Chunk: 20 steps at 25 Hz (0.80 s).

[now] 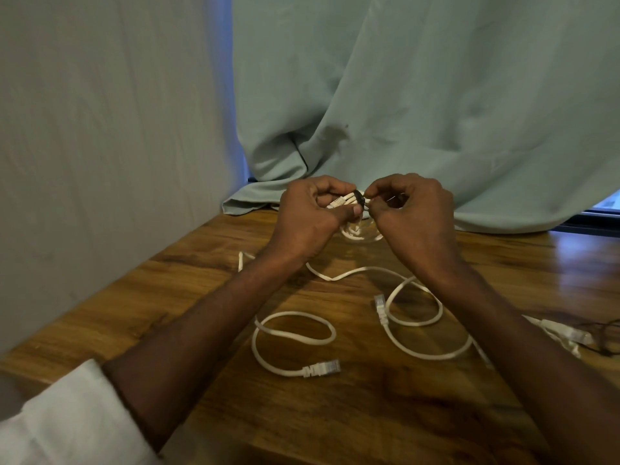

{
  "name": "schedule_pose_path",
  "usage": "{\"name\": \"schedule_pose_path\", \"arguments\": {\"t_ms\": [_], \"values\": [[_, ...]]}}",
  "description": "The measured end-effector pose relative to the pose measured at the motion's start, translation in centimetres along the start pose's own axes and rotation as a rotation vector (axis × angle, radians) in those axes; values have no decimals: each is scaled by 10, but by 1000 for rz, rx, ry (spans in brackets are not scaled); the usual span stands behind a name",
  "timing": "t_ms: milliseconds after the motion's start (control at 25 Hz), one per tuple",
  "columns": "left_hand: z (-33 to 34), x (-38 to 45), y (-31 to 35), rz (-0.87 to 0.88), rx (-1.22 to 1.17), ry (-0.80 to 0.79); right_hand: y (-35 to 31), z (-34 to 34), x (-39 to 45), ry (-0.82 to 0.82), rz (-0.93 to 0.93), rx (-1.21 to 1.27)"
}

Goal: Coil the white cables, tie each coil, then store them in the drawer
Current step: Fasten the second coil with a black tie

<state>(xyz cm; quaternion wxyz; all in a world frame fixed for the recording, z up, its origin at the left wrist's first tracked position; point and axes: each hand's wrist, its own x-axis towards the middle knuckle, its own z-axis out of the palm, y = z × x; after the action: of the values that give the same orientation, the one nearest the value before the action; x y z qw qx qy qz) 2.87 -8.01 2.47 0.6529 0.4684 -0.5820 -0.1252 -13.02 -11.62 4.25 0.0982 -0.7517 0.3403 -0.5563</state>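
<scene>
A coiled white cable (pixel 356 229) is held above the wooden table (pixel 201 297). My left hand (pixel 310 216) grips the bunched strands of the coil. My right hand (pixel 414 213) pinches a black tie (pixel 361 199) wrapped round those strands. The coil's lower loop hangs between both hands. A loose white cable (pixel 295 333) with a clear plug lies uncoiled on the table below my arms. Another loose white cable (pixel 419 317) loops to its right. No drawer is in view.
A pale green cloth (pixel 436 112) hangs behind the table and drapes onto its far edge. A wall (pixel 100 146) stands on the left. More white cable and thin black ties (pixel 570 333) lie at the right, partly hidden by my right forearm.
</scene>
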Motion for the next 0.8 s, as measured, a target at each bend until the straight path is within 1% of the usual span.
{"name": "schedule_pose_path", "arguments": {"t_ms": [160, 280, 400, 480, 600, 800], "values": [[0, 0, 1, -7, 1, -5, 2, 0, 3, -37, -65, -66], [-3, 2, 0, -18, -53, 1, 3, -1, 3, 13, -80, -9], [-5, 3, -1, -40, -94, 6, 6, -1, 2, -40, -171, -44], [-4, 2, 0, -57, -106, -12, 8, 0, 4, -30, -205, -76], [-1, 1, 1, -61, -99, -41, 10, 2, 3, 13, -134, -16], [-1, -1, 1, -70, -105, -62, 10, 4, 3, -2, -87, 12]]}}
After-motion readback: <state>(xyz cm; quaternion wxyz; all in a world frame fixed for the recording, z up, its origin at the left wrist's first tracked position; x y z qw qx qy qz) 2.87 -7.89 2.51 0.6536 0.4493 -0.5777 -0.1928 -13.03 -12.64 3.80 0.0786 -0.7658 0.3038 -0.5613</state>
